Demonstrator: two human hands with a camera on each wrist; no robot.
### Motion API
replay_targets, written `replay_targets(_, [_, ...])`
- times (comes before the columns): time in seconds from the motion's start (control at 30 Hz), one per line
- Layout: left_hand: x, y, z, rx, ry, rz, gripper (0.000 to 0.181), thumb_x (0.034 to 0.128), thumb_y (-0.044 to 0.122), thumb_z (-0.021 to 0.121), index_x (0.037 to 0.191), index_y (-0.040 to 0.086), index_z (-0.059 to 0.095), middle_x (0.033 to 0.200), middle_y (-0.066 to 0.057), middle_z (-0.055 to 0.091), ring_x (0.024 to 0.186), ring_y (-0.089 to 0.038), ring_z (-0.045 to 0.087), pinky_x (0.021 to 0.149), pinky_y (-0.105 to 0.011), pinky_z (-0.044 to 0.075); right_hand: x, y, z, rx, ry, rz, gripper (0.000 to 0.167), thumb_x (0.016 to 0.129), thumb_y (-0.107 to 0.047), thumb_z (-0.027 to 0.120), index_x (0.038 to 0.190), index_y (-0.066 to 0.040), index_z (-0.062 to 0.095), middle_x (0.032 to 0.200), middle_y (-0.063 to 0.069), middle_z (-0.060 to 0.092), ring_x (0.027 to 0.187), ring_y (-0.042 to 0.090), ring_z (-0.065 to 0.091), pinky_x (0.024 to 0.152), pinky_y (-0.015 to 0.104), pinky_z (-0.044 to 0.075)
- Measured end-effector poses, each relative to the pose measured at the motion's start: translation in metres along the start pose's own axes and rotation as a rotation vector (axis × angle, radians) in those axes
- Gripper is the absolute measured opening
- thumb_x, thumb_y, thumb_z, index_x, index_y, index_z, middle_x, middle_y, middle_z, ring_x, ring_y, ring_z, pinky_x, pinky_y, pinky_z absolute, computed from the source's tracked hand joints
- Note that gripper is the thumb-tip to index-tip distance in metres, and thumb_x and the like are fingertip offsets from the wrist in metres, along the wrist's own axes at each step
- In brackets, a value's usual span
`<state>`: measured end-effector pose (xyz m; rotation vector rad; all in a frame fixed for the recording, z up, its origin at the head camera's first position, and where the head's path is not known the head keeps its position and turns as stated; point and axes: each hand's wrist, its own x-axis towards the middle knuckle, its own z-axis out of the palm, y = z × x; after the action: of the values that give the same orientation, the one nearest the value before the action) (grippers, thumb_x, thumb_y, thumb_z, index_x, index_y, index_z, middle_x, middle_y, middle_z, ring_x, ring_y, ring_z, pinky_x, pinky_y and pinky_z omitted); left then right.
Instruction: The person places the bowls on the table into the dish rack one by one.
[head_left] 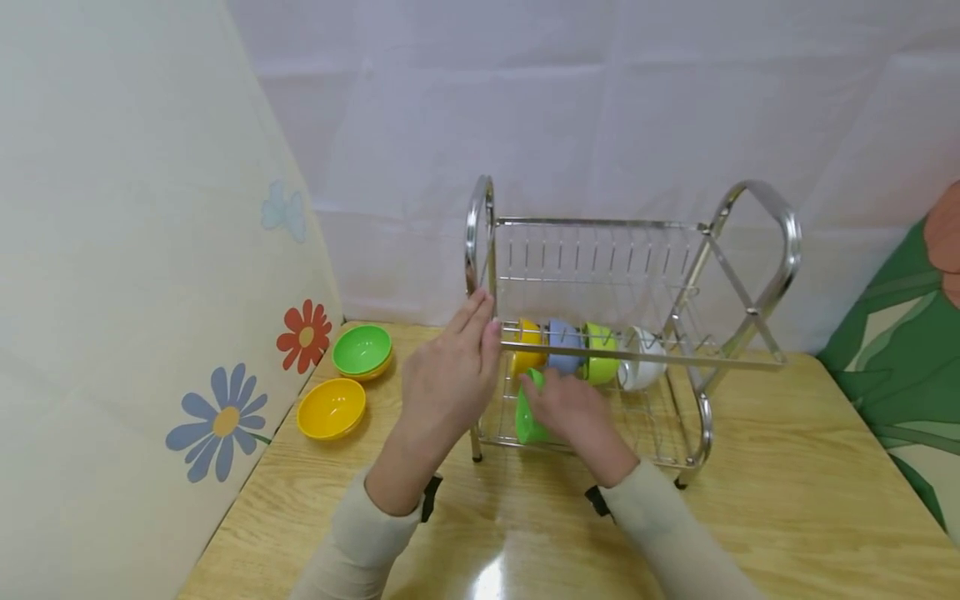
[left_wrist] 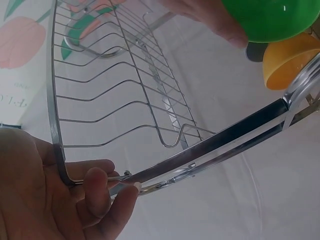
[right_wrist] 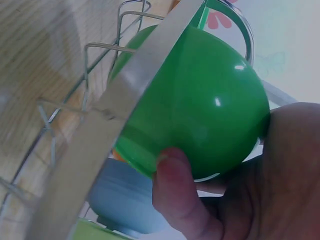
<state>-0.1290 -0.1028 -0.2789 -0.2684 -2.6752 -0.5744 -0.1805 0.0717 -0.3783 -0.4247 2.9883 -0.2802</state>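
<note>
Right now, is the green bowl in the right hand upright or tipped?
Tipped: the head view shows the green bowl on edge, taller than wide, with the right hand gripping it.

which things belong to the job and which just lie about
Likely job:
shiny metal dish rack
glossy green bowl in right hand
racked round yellow bowl, blue bowl, lime bowl, white bowl
loose green bowl, two loose yellow bowls

Just around:
pale cloth backdrop
cream flower-printed panel

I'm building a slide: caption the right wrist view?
Right hand holding a green bowl, a metal rack bar crossing in front.
</note>
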Motion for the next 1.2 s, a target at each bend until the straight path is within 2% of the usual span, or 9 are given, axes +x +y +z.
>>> replay_targets(0.1, [0.0, 0.0, 0.0, -0.003, -0.007, -0.007, 0.055, 0.1098, 0.047, 0.02, 0.154, 0.024, 0.044, 0.16, 0.011, 0.037, 0.05, -0.015, 0.041, 0.042, -0.027, 0.04, 0.005, -0.006, 0.0, 0.153, -0.017, 0.147, 0.068, 0.106, -0.057, 0.03, 0.119, 0.003, 0.059, 0.082, 0.014, 0.058, 0.065, 0.025, 0.054, 0.052, 0.034, 0.046])
replay_targets(0.23, [0.0, -0.001, 0.001, -0.004, -0.008, -0.011, 0.056, 0.1096, 0.048, 0.019, 0.154, 0.025, 0.043, 0.16, 0.012, 0.037, 0.051, -0.015, 0.044, 0.042, -0.027, 0.04, 0.009, -0.011, 0.0, 0.152, -0.029, 0.192, 0.074, 0.105, -0.061, 0.03, 0.125, 0.004, 0.059, 0.086, 0.014, 0.059, 0.069, 0.026, 0.055, 0.057, 0.035, 0.047])
replay_targets(0.37, [0.0, -0.002, 0.001, 0.005, 0.004, -0.014, 0.057, 0.1096, 0.049, 0.018, 0.154, 0.025, 0.044, 0.16, 0.011, 0.038, 0.055, -0.016, 0.049, 0.042, -0.027, 0.04, 0.011, -0.016, 0.0, 0.149, -0.017, 0.176, 0.067, 0.105, -0.059, 0.031, 0.096, -0.002, 0.064, 0.073, 0.009, 0.057, 0.058, 0.022, 0.052, 0.049, 0.032, 0.043])
replay_targets(0.43, [0.0, -0.002, 0.002, 0.009, 0.005, -0.015, 0.057, 0.1095, 0.049, 0.017, 0.154, 0.025, 0.044, 0.16, 0.012, 0.038, 0.058, -0.018, 0.053, 0.042, -0.027, 0.04, 0.012, -0.019, 0.0, 0.122, -0.002, 0.148, 0.064, 0.106, -0.057, 0.033, 0.078, -0.006, 0.06, 0.065, 0.006, 0.054, 0.051, 0.02, 0.049, 0.045, 0.029, 0.04])
replay_targets(0.53, [0.0, -0.001, 0.002, 0.014, -0.004, -0.015, 0.058, 0.1093, 0.051, 0.016, 0.154, 0.026, 0.043, 0.16, 0.014, 0.036, 0.071, -0.022, 0.065, 0.042, -0.026, 0.04, 0.014, -0.021, 0.003, 0.098, 0.008, 0.12, 0.062, 0.107, -0.054, 0.033, 0.068, -0.01, 0.054, 0.061, 0.005, 0.051, 0.049, 0.018, 0.045, 0.044, 0.028, 0.038])
replay_targets(0.67, [-0.001, 0.0, 0.002, 0.021, -0.015, -0.018, 0.059, 0.1092, 0.051, 0.015, 0.155, 0.026, 0.042, 0.16, 0.014, 0.035, 0.075, -0.022, 0.067, 0.043, -0.026, 0.04, 0.019, -0.023, 0.006, 0.133, -0.026, 0.151, 0.062, 0.105, -0.058, 0.033, 0.073, -0.011, 0.056, 0.066, 0.006, 0.056, 0.053, 0.019, 0.05, 0.045, 0.028, 0.04])
replay_targets(0.83, [-0.001, 0.001, 0.001, 0.014, -0.014, -0.025, 0.059, 0.1093, 0.051, 0.015, 0.155, 0.025, 0.041, 0.161, 0.013, 0.035, 0.055, -0.017, 0.049, 0.043, -0.026, 0.04, 0.021, -0.023, 0.008, 0.166, -0.028, 0.166, 0.066, 0.103, -0.064, 0.031, 0.077, -0.01, 0.058, 0.068, 0.007, 0.058, 0.054, 0.02, 0.052, 0.045, 0.029, 0.041])
replay_targets(0.97, [-0.001, 0.001, 0.001, 0.015, -0.012, -0.021, 0.06, 0.1091, 0.051, 0.014, 0.155, 0.025, 0.042, 0.161, 0.012, 0.036, 0.06, -0.017, 0.054, 0.043, -0.026, 0.04, 0.02, -0.02, 0.01, 0.178, -0.005, 0.131, 0.067, 0.103, -0.065, 0.03, 0.083, -0.007, 0.059, 0.069, 0.008, 0.057, 0.056, 0.021, 0.053, 0.048, 0.031, 0.043])
replay_targets(1.2, [-0.002, 0.0, 0.002, -0.002, 0.007, -0.012, 0.063, 0.1086, 0.052, 0.011, 0.154, 0.024, 0.043, 0.16, 0.011, 0.037, 0.059, -0.018, 0.055, 0.043, -0.025, 0.04, 0.016, -0.016, 0.011, 0.196, -0.013, 0.12, 0.08, 0.103, -0.066, 0.027, 0.116, 0.006, 0.061, 0.077, 0.011, 0.057, 0.064, 0.024, 0.055, 0.056, 0.034, 0.048])
